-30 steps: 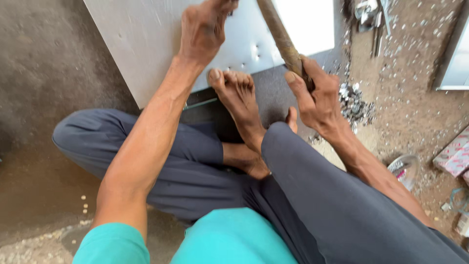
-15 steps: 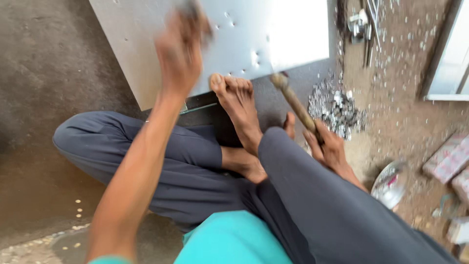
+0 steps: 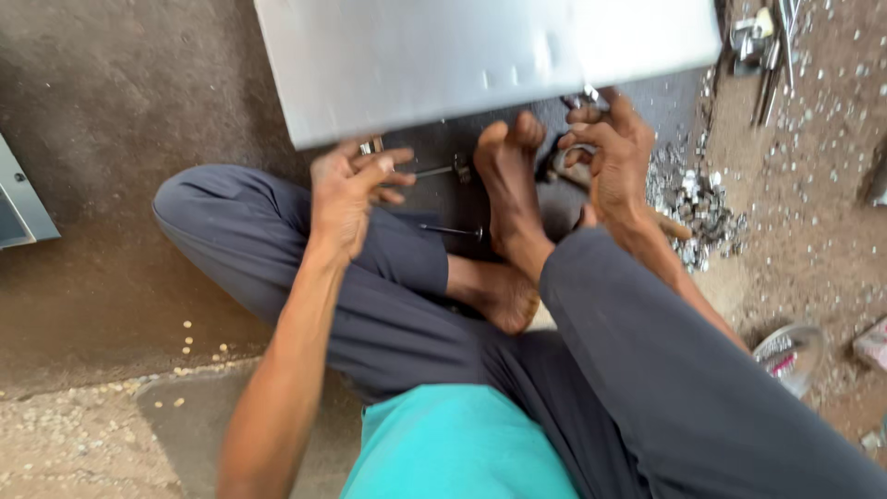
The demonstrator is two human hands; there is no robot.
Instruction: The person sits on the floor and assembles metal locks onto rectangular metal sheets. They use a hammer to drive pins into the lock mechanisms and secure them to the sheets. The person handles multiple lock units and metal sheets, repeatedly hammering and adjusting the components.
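Note:
I sit on the floor with a large grey metal sheet (image 3: 443, 55) in front of me, blurred. My left hand (image 3: 349, 189) is at the sheet's near edge with its fingers curled on it; a small metal piece (image 3: 370, 145) shows just above the fingers. My right hand (image 3: 612, 152) is by the same edge further right, fingers bent around small grey metal parts (image 3: 565, 163); its grip is unclear. A brown wooden handle (image 3: 672, 225) pokes out from behind that wrist. My bare foot (image 3: 510, 176) rests between the hands, toes near the sheet.
Two thin metal rods (image 3: 442, 170) (image 3: 453, 231) lie on a dark plate beside the foot. A heap of metal scraps (image 3: 693, 199) lies to the right, tools (image 3: 762, 42) at top right, a round tin (image 3: 787, 356) by my right knee, a grey panel (image 3: 23, 208) at left.
My left hand came down from its raised position to the sheet's near edge. My right hand let the wooden handle drop low and moved up to the edge. The view shifted and the sheet looks closer.

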